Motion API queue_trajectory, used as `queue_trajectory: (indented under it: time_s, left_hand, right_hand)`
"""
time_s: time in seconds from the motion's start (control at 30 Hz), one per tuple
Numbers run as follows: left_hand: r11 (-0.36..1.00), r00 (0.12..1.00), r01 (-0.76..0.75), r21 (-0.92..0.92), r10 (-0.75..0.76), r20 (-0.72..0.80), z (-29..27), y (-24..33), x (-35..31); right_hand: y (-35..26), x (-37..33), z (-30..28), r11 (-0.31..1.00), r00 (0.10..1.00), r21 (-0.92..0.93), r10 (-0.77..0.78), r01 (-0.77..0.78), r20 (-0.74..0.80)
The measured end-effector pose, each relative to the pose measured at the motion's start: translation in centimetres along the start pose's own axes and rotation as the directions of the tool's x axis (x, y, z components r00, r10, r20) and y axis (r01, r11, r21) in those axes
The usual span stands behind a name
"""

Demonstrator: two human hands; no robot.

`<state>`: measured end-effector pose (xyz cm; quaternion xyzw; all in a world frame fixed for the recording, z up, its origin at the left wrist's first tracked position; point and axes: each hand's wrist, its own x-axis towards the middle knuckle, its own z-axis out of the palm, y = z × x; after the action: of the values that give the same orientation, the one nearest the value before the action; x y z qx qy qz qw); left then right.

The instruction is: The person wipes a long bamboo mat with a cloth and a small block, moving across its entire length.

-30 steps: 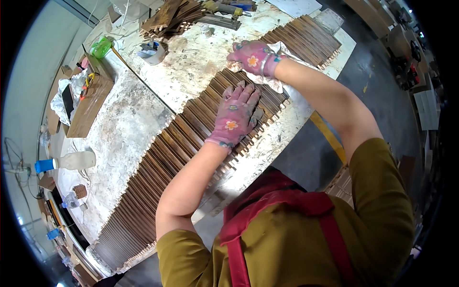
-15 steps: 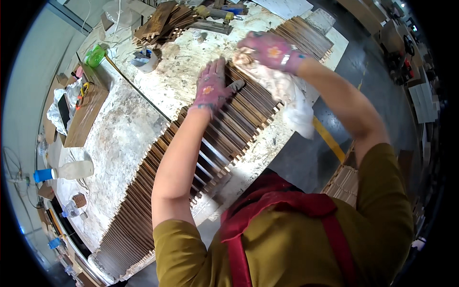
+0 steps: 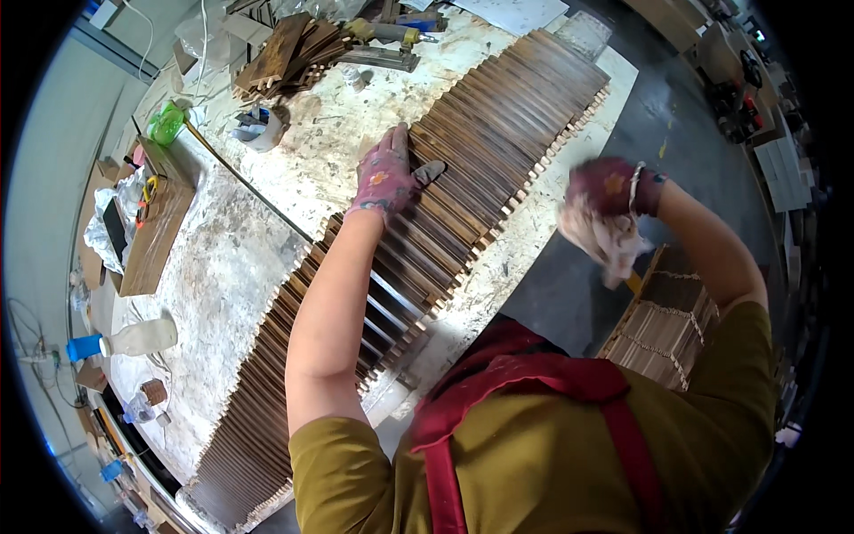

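A long row of narrow dark brown wooden planks (image 3: 480,147) lies side by side across the table, their pale notched ends along the near edge. Gloved in pink with a flower print, my left hand (image 3: 389,176) rests flat on the far ends of the planks, fingers stretched out and thumb apart. Off the table's right edge, my right hand (image 3: 612,189), in a matching glove, is closed on a crumpled whitish rag (image 3: 605,236). The rag hangs in the air, and motion blurs both it and the hand. Its fingers are partly hidden.
The stained white table (image 3: 240,240) holds a heap of dark wood offcuts (image 3: 289,53), a yellow-green power tool (image 3: 382,33), a small tub (image 3: 260,129), a cardboard box (image 3: 158,236) and a whitish bottle with a blue cap (image 3: 142,338). Stacked planks (image 3: 658,334) stand below on the right.
My right hand has swept the rag from the planks toward me and right, past the table edge, uncovering the planks there. My left hand stays on the planks, nearly unmoved.
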<state>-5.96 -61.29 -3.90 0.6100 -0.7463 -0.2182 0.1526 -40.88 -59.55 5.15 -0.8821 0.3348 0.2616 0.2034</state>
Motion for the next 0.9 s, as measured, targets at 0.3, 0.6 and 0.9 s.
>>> queue_trajectory:
  time_s: [0.3, 0.6, 0.9]
  left_hand:
    - [0.994, 0.978, -0.106, 0.013, 0.106, -0.180, 0.3, -0.7, -0.1]
    - [0.966, 0.764, 0.015, -0.258, -0.177, -0.620, -8.6, -10.2, -16.8]
    - [0.685, -0.119, 0.144, -0.714, -0.705, -0.699, -17.3, -37.0, -52.3]
  right_hand:
    - [0.6, 7.7, 7.9, 0.910, 0.482, -0.376, -0.413, 0.177, -0.773]
    - [-1.1, 8.2, 8.2, 0.937, 0.670, 0.307, 0.335, -0.165, -0.663]
    - [1.1, 9.4, 8.9, 0.896, 0.675, 0.344, 0.440, -0.281, -0.593]
